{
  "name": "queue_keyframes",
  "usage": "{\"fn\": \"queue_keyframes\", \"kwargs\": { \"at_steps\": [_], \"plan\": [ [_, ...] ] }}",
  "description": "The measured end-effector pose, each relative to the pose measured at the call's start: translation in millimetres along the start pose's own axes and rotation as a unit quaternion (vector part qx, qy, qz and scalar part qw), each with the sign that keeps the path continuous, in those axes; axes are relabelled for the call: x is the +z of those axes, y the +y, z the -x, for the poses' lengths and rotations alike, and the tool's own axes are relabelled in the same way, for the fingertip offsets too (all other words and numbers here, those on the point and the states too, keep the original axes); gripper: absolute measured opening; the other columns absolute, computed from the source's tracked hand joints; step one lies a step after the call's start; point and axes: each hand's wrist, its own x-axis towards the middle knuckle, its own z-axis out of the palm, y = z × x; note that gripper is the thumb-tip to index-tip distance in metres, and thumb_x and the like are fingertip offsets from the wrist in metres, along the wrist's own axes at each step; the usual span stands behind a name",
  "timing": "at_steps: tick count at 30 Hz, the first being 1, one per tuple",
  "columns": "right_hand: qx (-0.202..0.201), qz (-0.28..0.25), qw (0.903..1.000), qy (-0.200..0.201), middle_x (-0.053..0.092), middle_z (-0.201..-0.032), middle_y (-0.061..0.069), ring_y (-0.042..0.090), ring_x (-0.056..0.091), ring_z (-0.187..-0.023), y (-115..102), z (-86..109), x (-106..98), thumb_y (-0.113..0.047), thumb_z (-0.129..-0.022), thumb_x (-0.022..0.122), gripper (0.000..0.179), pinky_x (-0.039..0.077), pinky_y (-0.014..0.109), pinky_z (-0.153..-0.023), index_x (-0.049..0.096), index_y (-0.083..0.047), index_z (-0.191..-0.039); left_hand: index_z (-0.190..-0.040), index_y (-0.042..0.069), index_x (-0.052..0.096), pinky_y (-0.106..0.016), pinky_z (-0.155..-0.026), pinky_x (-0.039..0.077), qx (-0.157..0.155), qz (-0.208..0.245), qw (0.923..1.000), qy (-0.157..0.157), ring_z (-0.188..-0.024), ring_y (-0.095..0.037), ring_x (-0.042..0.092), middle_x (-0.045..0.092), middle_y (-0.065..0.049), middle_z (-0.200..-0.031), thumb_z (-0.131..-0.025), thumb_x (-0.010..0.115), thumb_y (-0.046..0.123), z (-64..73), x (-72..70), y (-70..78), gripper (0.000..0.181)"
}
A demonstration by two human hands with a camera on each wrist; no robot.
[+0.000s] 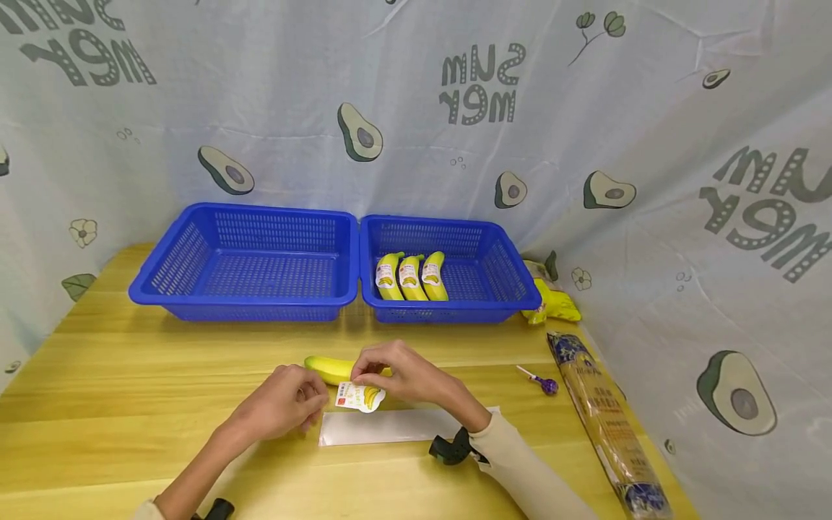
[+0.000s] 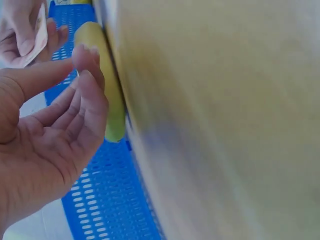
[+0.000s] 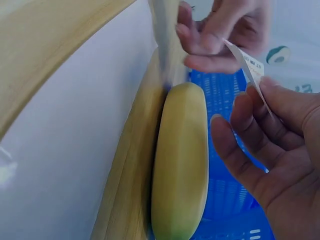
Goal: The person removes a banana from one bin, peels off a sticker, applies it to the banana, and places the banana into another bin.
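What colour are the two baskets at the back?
Both baskets are bright blue, clearest in the head view.

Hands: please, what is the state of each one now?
Left hand: holds nothing, fingers loosely curled, open.
Right hand: pinches the sticker above the banana.

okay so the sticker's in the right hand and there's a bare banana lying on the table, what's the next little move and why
Probably lower the sticker onto the bare banana and press it flat. The right hand pinches the sticker just in front of that banana, the left hand is beside it, and the three bananas in the right basket already carry such labels.
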Motion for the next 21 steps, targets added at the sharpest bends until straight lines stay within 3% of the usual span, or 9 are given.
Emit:
{"fn": "queue_keyframes", "kwargs": {
  "at_steps": [3, 7, 12, 17, 21],
  "plan": [
    [0.003, 0.01, 0.9999, 0.008, 0.077, -0.096, 0.004, -0.002, 0.063, -0.086, 1, -0.6, 0, -0.003, -0.103, 0.072, 0.006, 0.058, 0.018, -0.077, 0.077, -0.004, -0.1, -0.104, 0.0, 0.076, -0.026, -0.054, 0.051, 0.031, 0.024, 0.9992, 0.009, -0.063, -0.019, 0.068, 0.072, -0.005, -0.085, -0.106, 0.067, 0.006, -1.1, -5.9, 1.9, 0.01],
    [-0.001, 0.018, 0.9997, 0.019, 0.077, -0.095, 0.005, -0.002, 0.06, -0.083, 2, -0.9, 0, -0.002, -0.103, 0.071, 0.006, 0.057, 0.018, -0.074, 0.077, -0.004, -0.1, -0.11, 0.002, 0.077, -0.028, -0.06, 0.055, 0.047, 0.062, 0.9968, 0.017, -0.071, -0.024, 0.071, 0.074, -0.01, -0.093, -0.109, 0.066, 0.014, -3.3, -10.1, 5.4, 0.016],
    [0.001, 0.021, 0.9993, 0.031, 0.077, -0.094, 0.005, 0.0, 0.062, -0.083, 0, -3.2, 0, -0.003, -0.103, 0.071, 0.007, 0.058, 0.02, -0.076, 0.077, -0.003, -0.101, -0.103, 0.006, 0.078, -0.027, -0.061, 0.053, 0.051, 0.058, 0.9959, 0.047, -0.072, -0.023, 0.071, 0.075, -0.008, -0.085, -0.106, 0.072, 0.019, -7.6, -8.4, 9.1, 0.014],
    [0.003, 0.019, 0.999, 0.04, 0.077, -0.095, 0.006, 0.004, 0.065, -0.086, -2, -11.5, 2, -0.003, -0.103, 0.072, 0.006, 0.06, 0.022, -0.08, 0.077, -0.003, -0.1, -0.093, 0.008, 0.077, -0.024, -0.059, 0.049, 0.04, 0.038, 0.9951, 0.082, -0.067, -0.025, 0.069, 0.073, -0.008, -0.076, -0.102, 0.075, 0.01, -10.0, -7.3, 11.3, 0.009],
    [0.009, 0.021, 0.9985, 0.051, 0.077, -0.095, 0.006, 0.004, 0.065, -0.085, -1, -11.8, 1, -0.003, -0.102, 0.073, 0.005, 0.06, 0.022, -0.079, 0.077, -0.003, -0.1, -0.092, 0.006, 0.076, -0.024, -0.058, 0.049, 0.032, 0.037, 0.9947, 0.091, -0.067, -0.027, 0.069, 0.072, -0.008, -0.076, -0.101, 0.074, 0.006, -11.9, -6.1, 12.7, 0.009]
  ]
}}
